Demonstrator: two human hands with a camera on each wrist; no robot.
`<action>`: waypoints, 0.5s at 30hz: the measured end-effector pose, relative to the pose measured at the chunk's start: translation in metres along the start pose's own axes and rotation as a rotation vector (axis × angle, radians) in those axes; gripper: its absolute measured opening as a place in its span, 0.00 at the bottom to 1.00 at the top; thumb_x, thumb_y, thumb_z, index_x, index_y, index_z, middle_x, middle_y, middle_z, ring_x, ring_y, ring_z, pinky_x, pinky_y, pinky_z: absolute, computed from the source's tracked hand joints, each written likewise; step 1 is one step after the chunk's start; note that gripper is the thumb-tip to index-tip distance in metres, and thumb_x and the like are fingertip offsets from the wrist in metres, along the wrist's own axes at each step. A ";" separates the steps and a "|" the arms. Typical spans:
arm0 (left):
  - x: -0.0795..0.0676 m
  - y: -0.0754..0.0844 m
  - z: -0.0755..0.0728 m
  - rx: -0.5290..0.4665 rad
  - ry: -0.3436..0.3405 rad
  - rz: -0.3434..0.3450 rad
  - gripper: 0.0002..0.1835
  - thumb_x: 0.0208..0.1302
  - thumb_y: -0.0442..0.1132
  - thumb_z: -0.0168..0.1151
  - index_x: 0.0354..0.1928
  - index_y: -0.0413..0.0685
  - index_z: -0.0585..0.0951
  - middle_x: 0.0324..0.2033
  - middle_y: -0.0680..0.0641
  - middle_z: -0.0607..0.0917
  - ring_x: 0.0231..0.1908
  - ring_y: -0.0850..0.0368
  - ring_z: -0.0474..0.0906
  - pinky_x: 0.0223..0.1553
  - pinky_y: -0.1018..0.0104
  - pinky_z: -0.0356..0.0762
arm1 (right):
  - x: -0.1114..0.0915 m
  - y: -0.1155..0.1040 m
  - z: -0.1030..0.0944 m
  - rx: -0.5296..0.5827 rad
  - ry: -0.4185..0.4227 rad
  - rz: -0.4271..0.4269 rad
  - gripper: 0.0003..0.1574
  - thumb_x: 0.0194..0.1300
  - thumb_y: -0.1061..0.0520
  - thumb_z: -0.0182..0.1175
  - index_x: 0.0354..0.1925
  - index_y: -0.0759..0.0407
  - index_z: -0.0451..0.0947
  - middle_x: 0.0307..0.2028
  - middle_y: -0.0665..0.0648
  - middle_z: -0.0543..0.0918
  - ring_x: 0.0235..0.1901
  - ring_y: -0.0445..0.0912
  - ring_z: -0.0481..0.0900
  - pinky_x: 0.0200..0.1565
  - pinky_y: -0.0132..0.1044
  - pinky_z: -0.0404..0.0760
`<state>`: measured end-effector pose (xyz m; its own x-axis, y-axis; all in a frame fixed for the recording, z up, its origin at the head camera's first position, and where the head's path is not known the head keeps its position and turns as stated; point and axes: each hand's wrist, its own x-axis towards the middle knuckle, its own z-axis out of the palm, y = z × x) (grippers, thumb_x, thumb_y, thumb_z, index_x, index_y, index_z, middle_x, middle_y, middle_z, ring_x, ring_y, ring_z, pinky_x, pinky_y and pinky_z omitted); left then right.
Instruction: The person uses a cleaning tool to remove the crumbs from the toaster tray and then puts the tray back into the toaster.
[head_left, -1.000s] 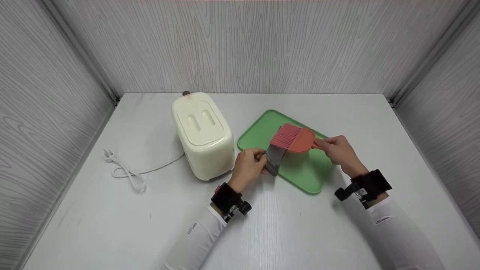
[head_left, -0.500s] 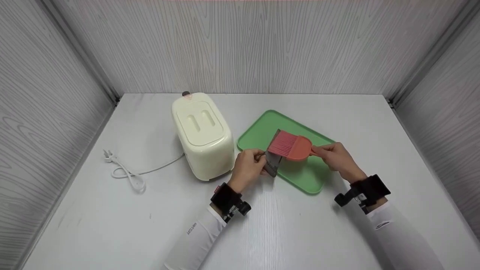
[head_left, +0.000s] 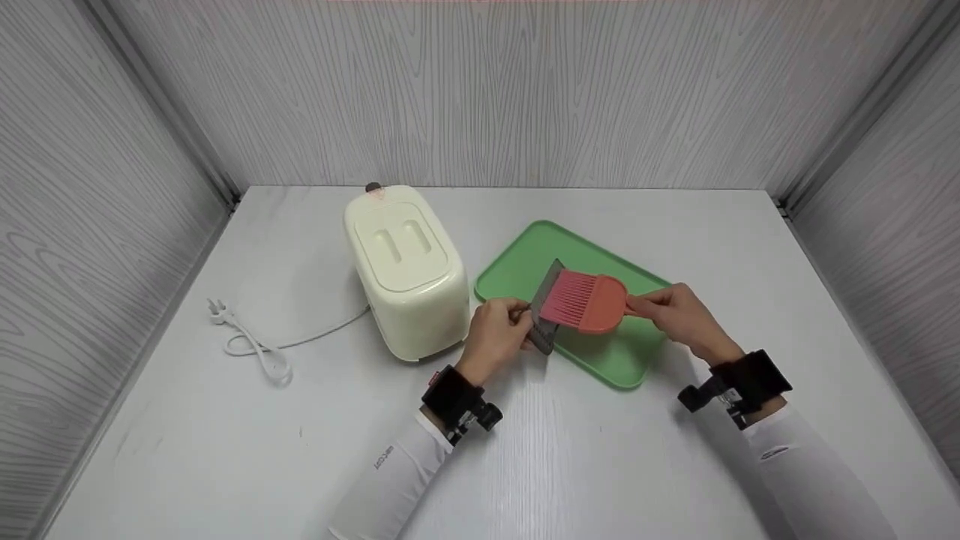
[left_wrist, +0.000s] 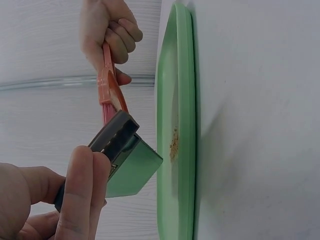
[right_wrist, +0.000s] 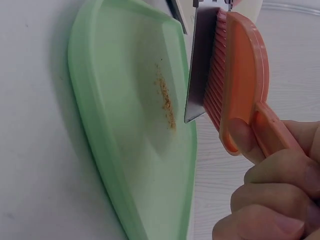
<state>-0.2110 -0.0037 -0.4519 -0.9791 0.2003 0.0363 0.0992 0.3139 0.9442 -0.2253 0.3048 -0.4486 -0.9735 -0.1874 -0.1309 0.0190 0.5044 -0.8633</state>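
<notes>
R hand (head_left: pixel 679 319) grips handle of orange plastic brush (head_left: pixel 606 306) w/ pink bristles (head_left: pixel 568 298), ctr-right of head frame; prob. light, bendy bristles, best held there. L hand (head_left: pixel 495 336) pinches dark end of grey metal plate (head_left: pixel 541 337), ctr; prob. thin, stiff, slick. Bristles hide part of plate. Brown bits (right_wrist: pixel 167 104) on green plastic tray (head_left: pixel 517 262) too small to ID.

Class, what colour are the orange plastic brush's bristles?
Pink: the bristles on the orange plastic brush show best in the head view.

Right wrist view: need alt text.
A person's right grip holds an orange brush by its handle, its pink bristles against a flat metal blade. A green tray nearby bears a streak of brown crumbs.
</notes>
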 end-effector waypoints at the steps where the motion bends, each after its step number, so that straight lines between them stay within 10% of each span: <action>1: 0.000 0.000 0.000 -0.001 0.000 0.000 0.12 0.71 0.27 0.58 0.52 0.28 0.84 0.34 0.41 0.87 0.21 0.61 0.83 0.25 0.69 0.89 | -0.001 -0.001 -0.002 -0.019 -0.003 -0.004 0.24 0.76 0.42 0.61 0.52 0.59 0.88 0.49 0.60 0.89 0.31 0.38 0.82 0.44 0.41 0.84; 4: 0.000 0.000 0.000 0.003 0.002 0.007 0.12 0.71 0.27 0.58 0.52 0.28 0.84 0.34 0.41 0.87 0.21 0.61 0.83 0.24 0.69 0.89 | -0.002 -0.003 -0.007 -0.068 -0.013 -0.013 0.23 0.77 0.44 0.60 0.53 0.60 0.87 0.49 0.61 0.89 0.58 0.51 0.84 0.70 0.62 0.72; 15: 0.000 0.001 0.000 -0.008 -0.004 -0.008 0.12 0.71 0.27 0.59 0.52 0.29 0.84 0.35 0.40 0.87 0.23 0.58 0.85 0.26 0.69 0.89 | -0.001 -0.006 -0.023 -0.150 -0.027 -0.024 0.24 0.77 0.45 0.60 0.54 0.63 0.86 0.48 0.63 0.89 0.63 0.60 0.79 0.71 0.66 0.69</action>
<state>-0.2108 -0.0036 -0.4510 -0.9792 0.2012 0.0276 0.0900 0.3080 0.9471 -0.2297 0.3214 -0.4317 -0.9667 -0.2228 -0.1256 -0.0408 0.6192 -0.7842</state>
